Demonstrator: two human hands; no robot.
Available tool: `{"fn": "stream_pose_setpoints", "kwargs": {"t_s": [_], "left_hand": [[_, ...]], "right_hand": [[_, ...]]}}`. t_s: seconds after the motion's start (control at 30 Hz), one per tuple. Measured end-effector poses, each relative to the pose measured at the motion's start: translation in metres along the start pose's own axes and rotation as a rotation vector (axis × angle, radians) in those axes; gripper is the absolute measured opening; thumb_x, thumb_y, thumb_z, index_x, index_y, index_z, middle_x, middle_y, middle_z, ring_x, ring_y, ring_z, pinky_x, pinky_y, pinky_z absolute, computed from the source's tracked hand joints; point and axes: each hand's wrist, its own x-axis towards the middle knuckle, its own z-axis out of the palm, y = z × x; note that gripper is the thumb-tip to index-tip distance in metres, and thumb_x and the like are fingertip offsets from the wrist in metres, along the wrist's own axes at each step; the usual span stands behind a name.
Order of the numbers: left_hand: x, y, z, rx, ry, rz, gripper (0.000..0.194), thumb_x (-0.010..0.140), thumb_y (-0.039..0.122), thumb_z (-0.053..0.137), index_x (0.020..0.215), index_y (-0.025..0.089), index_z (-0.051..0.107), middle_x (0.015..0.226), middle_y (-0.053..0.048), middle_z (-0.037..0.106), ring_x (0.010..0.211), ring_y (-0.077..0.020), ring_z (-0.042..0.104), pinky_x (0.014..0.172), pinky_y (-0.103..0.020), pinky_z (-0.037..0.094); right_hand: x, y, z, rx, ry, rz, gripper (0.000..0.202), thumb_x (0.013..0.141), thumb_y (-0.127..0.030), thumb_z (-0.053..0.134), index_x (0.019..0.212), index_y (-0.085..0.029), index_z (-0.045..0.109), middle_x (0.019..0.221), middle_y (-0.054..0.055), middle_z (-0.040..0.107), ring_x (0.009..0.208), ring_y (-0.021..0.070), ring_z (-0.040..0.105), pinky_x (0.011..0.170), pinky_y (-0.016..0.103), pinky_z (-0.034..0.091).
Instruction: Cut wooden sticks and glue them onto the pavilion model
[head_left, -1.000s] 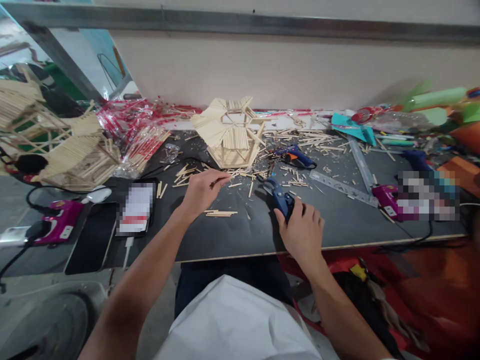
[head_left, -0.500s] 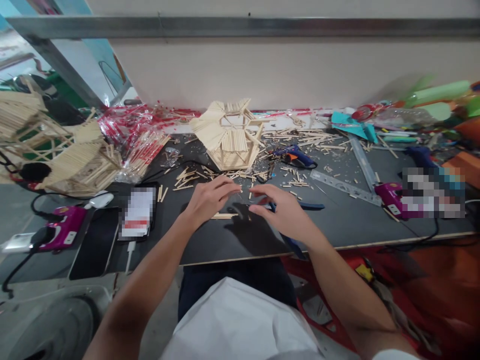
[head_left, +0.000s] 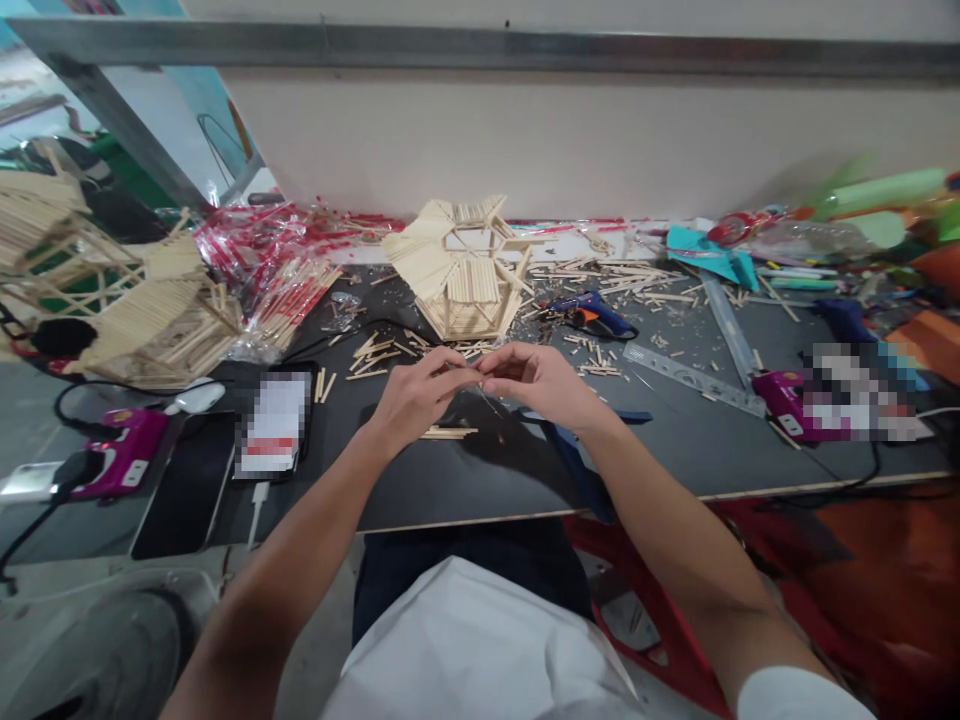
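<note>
My left hand [head_left: 420, 395] and my right hand [head_left: 544, 388] meet fingertip to fingertip over the dark tabletop. Both are closed in a pinch, and whatever lies between the fingers is too small to make out. A thin pale strand trails just below the fingertips. Under my left hand lie a few short wooden sticks [head_left: 450, 433]. Partly covered by my right forearm is a blue-handled tool [head_left: 574, 460]. Just beyond the hands stands a model [head_left: 472, 282] built of pale wooden sticks, with slatted roof panels.
A blue glue gun [head_left: 600, 312] lies right of the model among scattered stick offcuts. Clear rulers [head_left: 694, 378] and a purple power strip [head_left: 787, 405] are farther right. To the left are two phones [head_left: 187, 485], another purple power strip [head_left: 131, 455], bagged sticks [head_left: 289, 300] and more stick models [head_left: 165, 320].
My right hand has moved left and its fingers have closed, so its fingertips now meet those of my left hand. My left hand has stayed nearly in place.
</note>
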Motion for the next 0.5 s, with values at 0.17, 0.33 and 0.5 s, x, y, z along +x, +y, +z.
{"fn": "stream_pose_setpoints", "kwargs": {"t_s": [0.17, 0.33, 0.5], "left_hand": [[-0.0009, -0.0011, 0.0018, 0.022, 0.029, 0.008, 0.024, 0.096, 0.01, 0.054, 0.103, 0.023, 0.074, 0.1, -0.005, 0.069, 0.081, -0.0108, 0.068, 0.068, -0.018, 0.05], [-0.0016, -0.0025, 0.0005, 0.095, -0.005, -0.006, 0.025, 0.096, 0.011, 0.053, 0.104, 0.023, 0.073, 0.101, -0.005, 0.07, 0.081, -0.0103, 0.068, 0.066, -0.018, 0.049], [0.0005, -0.0005, 0.0019, 0.089, 0.058, 0.033, 0.018, 0.096, 0.012, 0.057, 0.103, 0.02, 0.072, 0.097, -0.005, 0.071, 0.077, -0.0108, 0.068, 0.063, -0.018, 0.048]], "right_hand": [[0.0002, -0.0005, 0.0026, -0.035, 0.034, -0.036, 0.033, 0.073, -0.039, 0.083, 0.093, -0.017, 0.068, 0.093, 0.005, 0.073, 0.086, 0.017, 0.069, 0.085, 0.035, 0.055], [0.0015, 0.0004, 0.0066, -0.026, 0.052, -0.015, 0.035, 0.07, -0.039, 0.085, 0.091, -0.017, 0.068, 0.092, 0.005, 0.074, 0.085, 0.0175, 0.07, 0.086, 0.037, 0.056], [0.0047, 0.003, 0.0044, -0.046, 0.069, -0.005, 0.038, 0.066, -0.04, 0.087, 0.089, -0.018, 0.066, 0.088, 0.004, 0.074, 0.083, 0.0183, 0.071, 0.083, 0.038, 0.057]]}}
